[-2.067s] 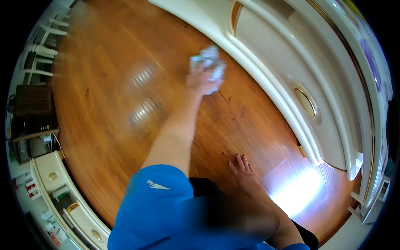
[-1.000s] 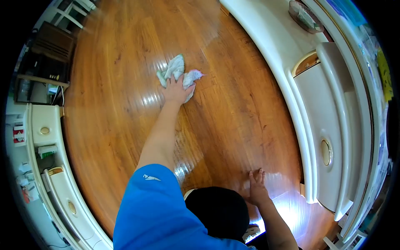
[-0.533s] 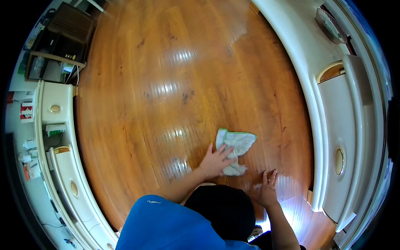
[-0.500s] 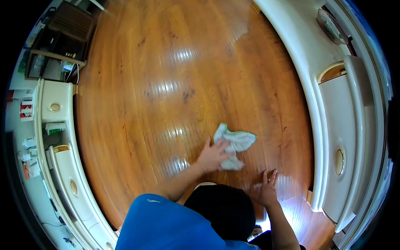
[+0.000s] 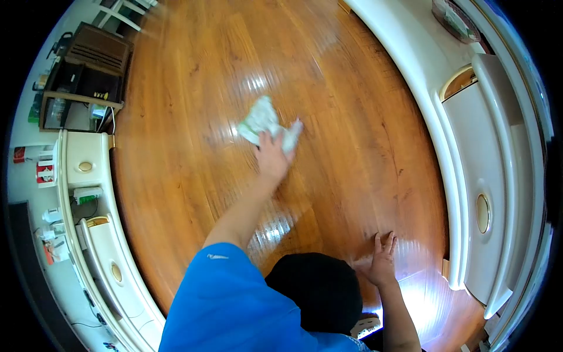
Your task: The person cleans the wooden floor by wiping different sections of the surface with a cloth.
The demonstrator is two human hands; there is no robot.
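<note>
A pale cloth (image 5: 259,117) with green edging lies crumpled on the wooden floor. My left hand (image 5: 272,157) reaches forward and presses on its near edge, the fingers on the fabric and slightly blurred. Part of the cloth sticks out to the right of the fingers. Back by my knee, my right hand (image 5: 382,262) rests on the floor (image 5: 346,176) with its fingers spread and nothing in it.
A white cabinet (image 5: 478,152) with an oval handle runs along the right side. Along the left stand white drawers (image 5: 88,161) and a dark open cabinet (image 5: 88,79). White chair legs (image 5: 123,13) show at the top left.
My left hand has moved forward and to the left across the floor, taking the cloth with it. My right hand stays planted. The view has shifted slightly.
</note>
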